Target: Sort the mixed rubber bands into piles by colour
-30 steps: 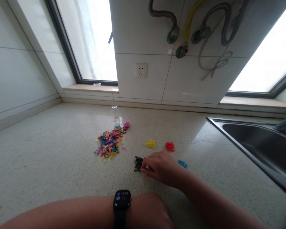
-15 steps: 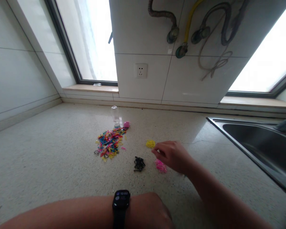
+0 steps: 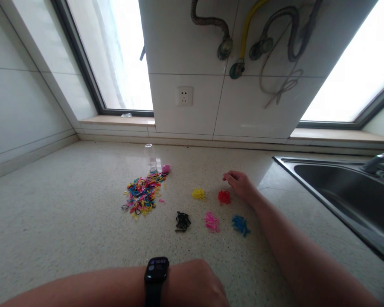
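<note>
My right hand (image 3: 240, 184) hovers just behind and to the right of a small pile of red rubber bands (image 3: 224, 197). Its fingers are drawn together at the tips; whatever they may hold is too small to make out. Around it lie piles of yellow rubber bands (image 3: 199, 195), pink rubber bands (image 3: 211, 222), blue rubber bands (image 3: 241, 225) and black rubber bands (image 3: 182, 221). Farther left spreads a larger heap of mixed-colour rubber bands (image 3: 143, 192). My left hand (image 3: 203, 281) rests at the near edge, wearing a black watch (image 3: 157, 270) on the wrist; its fingers are hidden.
Behind the mixed heap stand a clear plastic container (image 3: 150, 157) and a pink round piece (image 3: 166, 168). A steel sink (image 3: 333, 183) is set into the speckled counter (image 3: 67, 221) at right. A tiled wall with a socket (image 3: 185, 96), hoses and valves rises behind.
My right hand has moved back and to the right, uncovering the red and blue piles and more of the pink one. The view has shifted slightly; my left hand stays in place.
</note>
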A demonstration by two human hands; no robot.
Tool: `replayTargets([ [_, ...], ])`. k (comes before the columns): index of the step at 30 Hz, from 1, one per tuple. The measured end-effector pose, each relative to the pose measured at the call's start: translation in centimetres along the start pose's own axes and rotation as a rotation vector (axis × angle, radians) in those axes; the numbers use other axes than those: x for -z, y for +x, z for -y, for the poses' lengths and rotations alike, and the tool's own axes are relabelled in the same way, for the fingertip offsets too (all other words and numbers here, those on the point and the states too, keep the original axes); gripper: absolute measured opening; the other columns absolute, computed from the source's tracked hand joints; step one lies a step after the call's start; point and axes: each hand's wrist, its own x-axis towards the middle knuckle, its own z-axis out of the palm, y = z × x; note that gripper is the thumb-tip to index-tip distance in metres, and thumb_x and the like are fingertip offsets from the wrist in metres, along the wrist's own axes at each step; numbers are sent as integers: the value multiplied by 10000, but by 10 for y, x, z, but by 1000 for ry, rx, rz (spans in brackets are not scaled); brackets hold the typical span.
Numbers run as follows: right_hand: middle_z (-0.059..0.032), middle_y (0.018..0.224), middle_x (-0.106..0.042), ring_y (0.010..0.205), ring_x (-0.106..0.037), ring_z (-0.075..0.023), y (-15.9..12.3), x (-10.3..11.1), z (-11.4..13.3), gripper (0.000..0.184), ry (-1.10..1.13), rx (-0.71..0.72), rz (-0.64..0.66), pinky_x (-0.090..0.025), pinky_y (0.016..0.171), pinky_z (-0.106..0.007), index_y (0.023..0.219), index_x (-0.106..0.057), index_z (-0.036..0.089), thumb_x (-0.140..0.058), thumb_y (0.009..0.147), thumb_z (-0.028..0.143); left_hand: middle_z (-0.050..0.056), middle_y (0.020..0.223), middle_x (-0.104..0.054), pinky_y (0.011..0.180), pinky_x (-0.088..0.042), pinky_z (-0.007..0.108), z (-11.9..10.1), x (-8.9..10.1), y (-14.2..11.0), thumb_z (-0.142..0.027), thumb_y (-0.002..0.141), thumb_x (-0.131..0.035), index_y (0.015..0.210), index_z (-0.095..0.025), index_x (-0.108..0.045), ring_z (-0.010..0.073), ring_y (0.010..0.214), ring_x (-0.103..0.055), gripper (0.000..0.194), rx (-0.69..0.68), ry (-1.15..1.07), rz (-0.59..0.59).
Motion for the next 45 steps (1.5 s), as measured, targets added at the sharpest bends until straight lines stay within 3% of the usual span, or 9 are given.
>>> replayTargets([
  [6,45,543,-396,528,-354,-119,1,0,-2,377,-61,58,32,-271,524,-266,740,-667,147,-497,844,467,-30,630,-592,455,-378,273,1,-4,-1,-186,818,-672,593,-205,-314,93,567,-490,424,15,-47,26],
  [10,38,552,-427,536,-376,-124,2,1,-5,372,-67,65,28,-286,531,-267,751,-676,148,-499,847,461,-30,718,-646,461,-371,275,-5,9,1,-185,845,-646,645,-197,-434,95,598,-498,292,-6,2,-50],
  [14,34,553,-437,538,-384,-125,3,1,-5,374,-73,72,23,-295,535,-268,740,-675,148,-496,847,459,-39,689,-643,496,-361,287,-13,47,7,-232,914,-561,880,-211,-606,111,627,-532,60,58,100,-71],
  [17,37,552,-427,532,-375,-123,3,1,-4,380,-73,67,27,-288,527,-268,740,-675,146,-497,844,466,-38,674,-649,543,-364,282,-9,86,7,-280,899,-551,938,-220,-655,106,615,-550,125,209,154,-113],
  [22,45,539,-402,519,-352,-116,4,0,-5,396,-57,59,40,-272,512,-265,742,-673,141,-490,845,477,-19,665,-615,614,-362,253,27,147,-19,-329,937,-508,1017,-222,-697,92,600,-516,232,679,209,-173],
  [27,44,530,-416,510,-356,-116,5,0,-5,398,-64,52,34,-277,511,-266,746,-680,140,-497,836,482,-8,627,-572,537,-293,247,63,181,-66,-373,919,-536,951,-162,-716,82,532,-434,279,863,228,-128],
  [31,34,542,-452,518,-384,-121,5,1,-4,400,-73,56,37,-299,521,-267,749,-687,141,-503,833,487,-7,643,-598,508,-268,233,76,191,-92,-358,814,-662,889,-177,-742,80,538,-464,212,915,182,13],
  [36,40,529,-431,511,-366,-119,5,1,-2,418,-78,44,42,-286,516,-268,751,-686,136,-498,821,503,-12,626,-592,502,-259,235,79,190,-99,-398,754,-730,863,-196,-757,86,526,-468,231,948,145,119],
  [45,43,512,-415,504,-350,-115,4,1,6,413,-60,31,49,-283,512,-266,725,-679,138,-502,800,503,-2,594,-587,505,-235,248,83,181,-96,-415,740,-736,760,-200,-760,94,510,-429,218,976,121,128],
])
